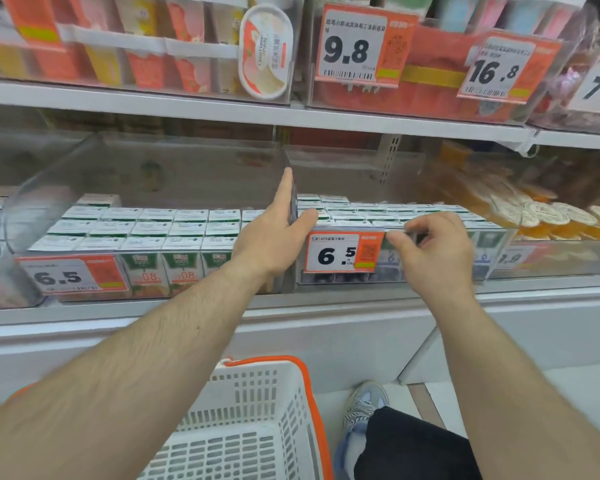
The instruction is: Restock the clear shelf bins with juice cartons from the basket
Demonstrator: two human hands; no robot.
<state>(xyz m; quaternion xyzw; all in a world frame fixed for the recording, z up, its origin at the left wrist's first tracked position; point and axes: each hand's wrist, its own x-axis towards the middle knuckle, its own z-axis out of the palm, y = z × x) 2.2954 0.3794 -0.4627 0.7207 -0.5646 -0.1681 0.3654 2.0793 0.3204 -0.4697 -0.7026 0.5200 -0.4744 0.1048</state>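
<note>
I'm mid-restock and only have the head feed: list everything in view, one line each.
left bin: one, clear, middle shelf left, green-and-white juice cartons in rows
right bin: one, clear, middle shelf centre, white-topped cartons
price tags: several, orange-white, on bin fronts
orange packs: many, far right
upper shelf bins: several, pink-red goods
tub: one, white-pink, upper shelf
basket: one, white, orange rim, below
shoe: one, grey-blue, on floor
left hand: grips the divider between the bins
right hand: fingers curled on right bin's front edge
</note>
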